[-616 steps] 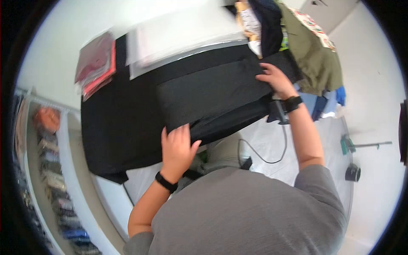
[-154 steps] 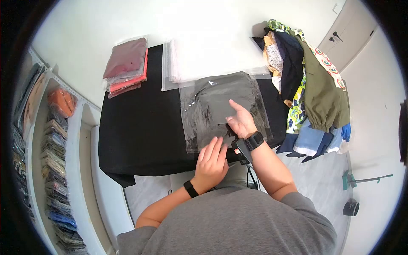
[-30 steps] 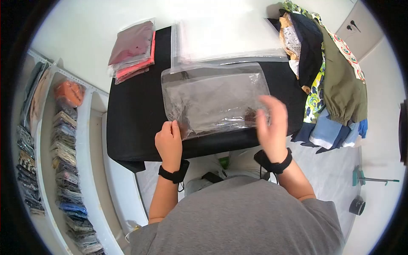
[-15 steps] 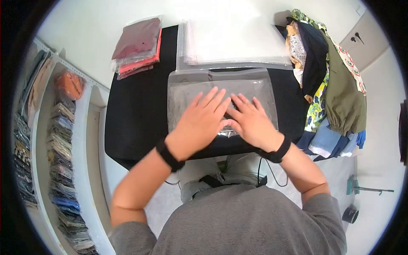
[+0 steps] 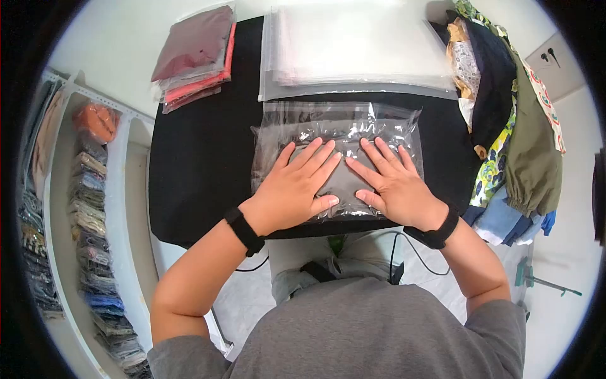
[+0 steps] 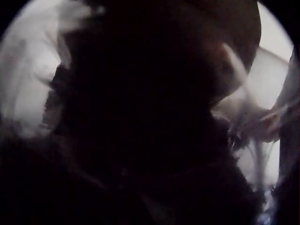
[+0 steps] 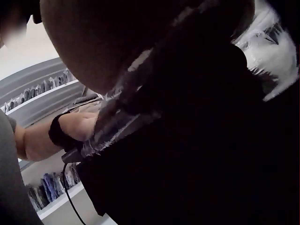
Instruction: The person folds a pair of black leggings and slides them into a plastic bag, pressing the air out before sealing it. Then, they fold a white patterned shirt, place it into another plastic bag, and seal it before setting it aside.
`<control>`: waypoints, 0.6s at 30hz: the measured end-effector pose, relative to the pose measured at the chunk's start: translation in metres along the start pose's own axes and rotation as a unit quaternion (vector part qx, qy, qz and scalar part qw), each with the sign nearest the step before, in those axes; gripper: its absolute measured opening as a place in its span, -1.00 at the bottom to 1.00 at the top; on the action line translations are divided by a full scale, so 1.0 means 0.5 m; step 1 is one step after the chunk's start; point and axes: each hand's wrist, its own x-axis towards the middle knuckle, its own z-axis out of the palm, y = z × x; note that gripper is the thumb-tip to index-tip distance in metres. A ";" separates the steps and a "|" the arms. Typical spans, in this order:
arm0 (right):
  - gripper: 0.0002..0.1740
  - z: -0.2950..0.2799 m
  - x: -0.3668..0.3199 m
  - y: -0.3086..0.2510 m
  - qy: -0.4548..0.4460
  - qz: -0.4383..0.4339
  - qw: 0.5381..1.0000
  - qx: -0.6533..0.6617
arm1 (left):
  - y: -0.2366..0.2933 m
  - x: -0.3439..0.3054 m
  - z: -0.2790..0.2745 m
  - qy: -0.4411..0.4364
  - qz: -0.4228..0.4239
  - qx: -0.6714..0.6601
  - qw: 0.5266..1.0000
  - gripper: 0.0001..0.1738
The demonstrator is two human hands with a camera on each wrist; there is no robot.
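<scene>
Head view: black-covered table (image 5: 196,164) nearest; clear bag (image 5: 346,180) with dark grey contents lies flat toward its near edge. White shelves (image 5: 128,240) stand left. Farther: loose clothes (image 5: 533,145) heaped right, wrapped maroon garment (image 5: 196,44) topping a pile far left, layered plastic sleeves (image 5: 366,50) far centre. Left hand (image 5: 293,183) and right hand (image 5: 394,183) rest palm-down on the bag, fingers spread wide. Half a second ago thumbs nearly met; now they sit apart.

Glossy, crinkled clear plastic bag (image 5: 341,112), matt cloth table cover (image 5: 202,151), smooth plastic sleeves (image 5: 360,50), matt cloth garments (image 5: 533,158).
</scene>
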 end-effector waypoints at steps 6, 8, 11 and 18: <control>-0.38 0.002 0.006 0.007 -0.019 -0.004 0.999 0.036 | -0.006 0.005 -0.001 -0.023 -0.004 -0.016 1.000 -0.23; -0.37 0.002 0.007 0.008 -0.020 -0.002 0.999 0.040 | -0.007 0.007 0.001 -0.025 -0.003 -0.012 1.000 -0.23; -0.37 0.000 0.006 0.010 -0.023 -0.003 0.999 0.047 | -0.008 0.004 0.004 -0.024 -0.004 -0.009 1.000 -0.24; -0.32 -0.011 0.009 0.032 -0.077 -0.032 0.993 0.083 | -0.049 -0.002 0.025 -0.009 -0.001 -0.115 0.993 -0.32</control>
